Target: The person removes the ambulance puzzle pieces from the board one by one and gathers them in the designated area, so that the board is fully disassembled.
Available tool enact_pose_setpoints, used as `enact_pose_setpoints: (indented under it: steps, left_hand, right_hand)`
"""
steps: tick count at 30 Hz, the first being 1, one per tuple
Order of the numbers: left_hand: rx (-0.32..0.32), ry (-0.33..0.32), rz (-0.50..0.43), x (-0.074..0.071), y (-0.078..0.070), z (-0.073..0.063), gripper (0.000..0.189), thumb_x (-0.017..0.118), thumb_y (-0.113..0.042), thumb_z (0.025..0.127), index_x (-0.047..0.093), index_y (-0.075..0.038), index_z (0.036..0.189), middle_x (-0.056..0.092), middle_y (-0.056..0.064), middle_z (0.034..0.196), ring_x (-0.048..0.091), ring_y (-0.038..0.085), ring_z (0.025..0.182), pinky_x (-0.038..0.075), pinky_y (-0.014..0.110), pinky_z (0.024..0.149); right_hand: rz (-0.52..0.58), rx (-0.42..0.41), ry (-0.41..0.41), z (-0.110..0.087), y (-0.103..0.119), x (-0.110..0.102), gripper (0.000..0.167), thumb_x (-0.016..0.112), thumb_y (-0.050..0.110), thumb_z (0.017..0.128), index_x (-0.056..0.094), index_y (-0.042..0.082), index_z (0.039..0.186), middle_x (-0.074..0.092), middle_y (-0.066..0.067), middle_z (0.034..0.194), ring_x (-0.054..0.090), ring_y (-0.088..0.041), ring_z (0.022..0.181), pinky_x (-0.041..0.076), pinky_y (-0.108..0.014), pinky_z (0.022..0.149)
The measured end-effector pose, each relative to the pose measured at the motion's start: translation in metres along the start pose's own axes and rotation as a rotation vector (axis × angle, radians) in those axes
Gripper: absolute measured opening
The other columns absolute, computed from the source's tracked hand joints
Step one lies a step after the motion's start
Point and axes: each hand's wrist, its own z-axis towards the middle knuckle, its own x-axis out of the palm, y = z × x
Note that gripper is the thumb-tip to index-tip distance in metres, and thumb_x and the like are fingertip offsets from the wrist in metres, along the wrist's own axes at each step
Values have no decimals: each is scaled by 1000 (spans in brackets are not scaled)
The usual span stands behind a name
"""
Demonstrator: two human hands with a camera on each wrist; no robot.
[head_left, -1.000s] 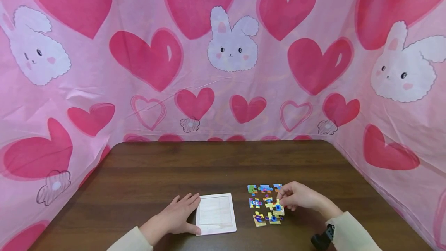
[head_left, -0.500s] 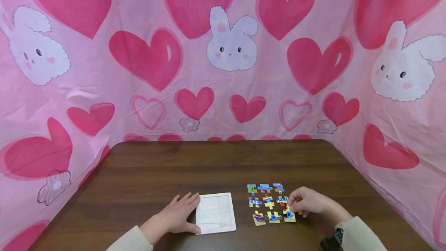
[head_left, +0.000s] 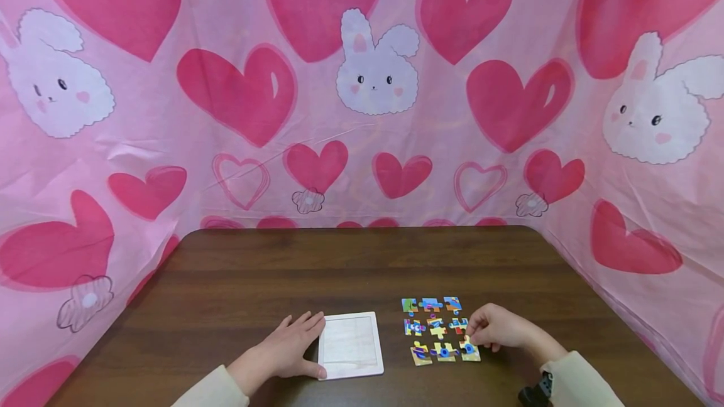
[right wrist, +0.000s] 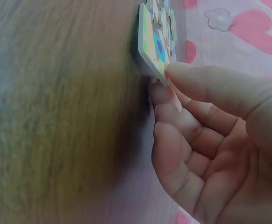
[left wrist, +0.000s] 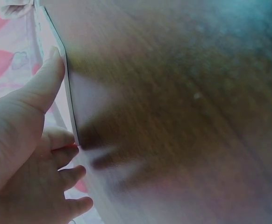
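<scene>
In the head view my left hand (head_left: 285, 347) lies with fingers spread along the left side of a white puzzle frame (head_left: 379, 345). Its thumb touches the near left corner, and the left wrist view shows that thumb (left wrist: 52, 77) against the frame's edge. My right hand (head_left: 496, 326) pinches a yellow jigsaw puzzle piece (head_left: 471, 353) with a blue round print, at the near right of a group of pieces. Seen from the right wrist, the thumb (right wrist: 206, 86) is on the piece's top corner and a fingertip sits at its lower edge, low over the table.
Several other jigsaw puzzle pieces (head_left: 444, 352) lie in three loose rows between the frame and my right hand. Brown wood tabletop (head_left: 362, 269) extends to a pink curtain (head_left: 317, 130) with hearts and rabbits behind it. A dark wrist device (head_left: 536, 389) sits at my right sleeve.
My right hand has carried the yellow piece right and toward me, from over the other pieces to the end of the near row. The left hand stays put.
</scene>
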Motion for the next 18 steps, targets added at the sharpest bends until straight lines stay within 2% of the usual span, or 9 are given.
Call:
enact_pose_setpoints:
  steps: [14,18]
  left_hand:
    - [1,18,-51,0,3,-1,92,68,-57,71,41,3,135,36,17,141,28,38,130,20,59,99]
    - [-7,2,-79,-7,8,-4,90,65,-57,74,41,4,136,35,17,142,26,38,131,17,60,100]
  right_hand:
    - [-8,31,-9,0,5,-2,5,63,4,83,65,1,80,55,0,65,46,-11,52,40,-23,43]
    - [-60,29,-57,2,9,-10,6,63,5,84,65,1,80,53,-1,64,45,-12,51,41,-26,44]
